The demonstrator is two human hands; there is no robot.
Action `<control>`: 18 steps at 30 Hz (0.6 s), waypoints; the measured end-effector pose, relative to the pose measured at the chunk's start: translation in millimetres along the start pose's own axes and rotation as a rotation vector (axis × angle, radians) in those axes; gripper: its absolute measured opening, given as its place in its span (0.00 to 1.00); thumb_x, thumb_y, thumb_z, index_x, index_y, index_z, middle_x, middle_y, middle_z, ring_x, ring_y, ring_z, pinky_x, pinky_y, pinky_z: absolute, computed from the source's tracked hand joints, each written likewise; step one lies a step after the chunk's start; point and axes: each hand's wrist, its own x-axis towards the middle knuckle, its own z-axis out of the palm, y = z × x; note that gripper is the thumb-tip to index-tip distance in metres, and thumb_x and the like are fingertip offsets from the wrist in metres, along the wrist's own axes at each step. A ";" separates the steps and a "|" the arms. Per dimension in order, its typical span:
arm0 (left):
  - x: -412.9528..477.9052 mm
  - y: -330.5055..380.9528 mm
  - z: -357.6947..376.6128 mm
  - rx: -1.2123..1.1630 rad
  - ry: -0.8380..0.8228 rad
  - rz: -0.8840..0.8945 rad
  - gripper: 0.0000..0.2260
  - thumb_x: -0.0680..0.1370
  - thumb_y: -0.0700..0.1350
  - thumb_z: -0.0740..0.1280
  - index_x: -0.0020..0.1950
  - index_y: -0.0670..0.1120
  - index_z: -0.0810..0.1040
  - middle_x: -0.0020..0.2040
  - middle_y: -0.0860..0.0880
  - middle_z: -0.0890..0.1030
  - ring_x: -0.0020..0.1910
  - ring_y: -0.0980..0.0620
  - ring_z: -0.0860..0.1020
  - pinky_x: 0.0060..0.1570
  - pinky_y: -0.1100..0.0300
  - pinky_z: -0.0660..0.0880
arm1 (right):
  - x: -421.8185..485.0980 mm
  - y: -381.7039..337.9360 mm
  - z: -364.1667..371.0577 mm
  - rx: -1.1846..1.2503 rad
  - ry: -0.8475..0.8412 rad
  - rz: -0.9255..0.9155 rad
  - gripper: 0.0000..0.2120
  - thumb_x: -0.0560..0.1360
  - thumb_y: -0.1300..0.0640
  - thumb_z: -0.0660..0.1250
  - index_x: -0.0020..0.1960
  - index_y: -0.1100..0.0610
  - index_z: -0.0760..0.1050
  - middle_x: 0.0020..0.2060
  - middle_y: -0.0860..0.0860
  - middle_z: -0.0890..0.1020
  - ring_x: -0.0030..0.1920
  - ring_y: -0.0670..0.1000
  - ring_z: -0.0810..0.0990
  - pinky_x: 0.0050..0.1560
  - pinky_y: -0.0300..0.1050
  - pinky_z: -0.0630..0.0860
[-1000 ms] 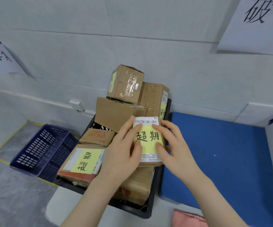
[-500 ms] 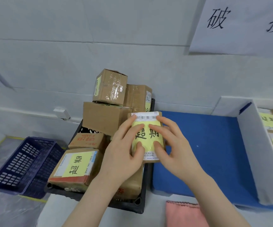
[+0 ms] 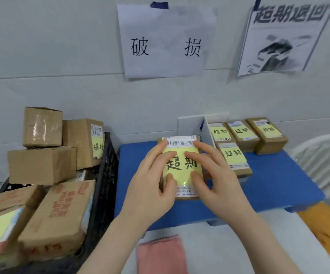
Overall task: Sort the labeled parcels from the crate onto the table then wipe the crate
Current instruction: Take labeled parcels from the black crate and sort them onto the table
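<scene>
Now left hand and right hand grip yellow-labelled parcel, left of white divider; released here, likely missorted: matching parcels lie right of divider.

- both bare forearms come up from the bottom edge and angle in toward each other, so the hands meet in the middle
- left hand shows its back to the camera, with its fingers spread over the left half of the parcel face and the thumb pressed flat lower down
- right hand pretty much mirrors it, fingers fanned over the right half and thumb lower down too
- the index tips nearly meet, with just a small gap between them, same deal with the two thumbs
- palms hug the side edges, so it's gripped from both sides
- wrists look fairly straight, no big bend
</scene>
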 end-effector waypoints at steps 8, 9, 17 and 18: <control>9.3 95.9 120.7 -0.078 -0.034 0.036 0.20 0.73 0.46 0.59 0.65 0.50 0.74 0.73 0.63 0.64 0.68 0.59 0.68 0.43 0.51 0.79 | -53.1 58.5 -134.3 -0.068 0.061 0.061 0.18 0.76 0.62 0.65 0.65 0.51 0.75 0.70 0.41 0.66 0.68 0.40 0.68 0.53 0.34 0.75; 10.8 104.8 131.2 -0.082 -0.034 0.041 0.21 0.73 0.47 0.58 0.65 0.50 0.74 0.73 0.62 0.64 0.68 0.59 0.68 0.43 0.51 0.79 | -56.4 64.7 -146.2 -0.061 0.063 0.061 0.19 0.76 0.63 0.65 0.65 0.51 0.75 0.70 0.41 0.67 0.68 0.40 0.68 0.53 0.33 0.75; 33.6 137.2 186.5 -0.100 -0.081 0.072 0.20 0.73 0.46 0.59 0.65 0.50 0.74 0.73 0.64 0.62 0.68 0.58 0.68 0.42 0.55 0.79 | -59.9 102.8 -199.6 -0.048 0.119 0.055 0.18 0.75 0.59 0.62 0.64 0.52 0.75 0.69 0.43 0.68 0.69 0.39 0.67 0.53 0.30 0.74; 37.8 136.8 192.3 -0.099 -0.086 0.077 0.20 0.73 0.45 0.59 0.65 0.50 0.74 0.73 0.64 0.62 0.67 0.57 0.70 0.40 0.58 0.78 | -58.5 107.9 -202.8 -0.052 0.122 0.067 0.18 0.75 0.59 0.62 0.64 0.52 0.75 0.69 0.43 0.68 0.69 0.39 0.66 0.54 0.30 0.74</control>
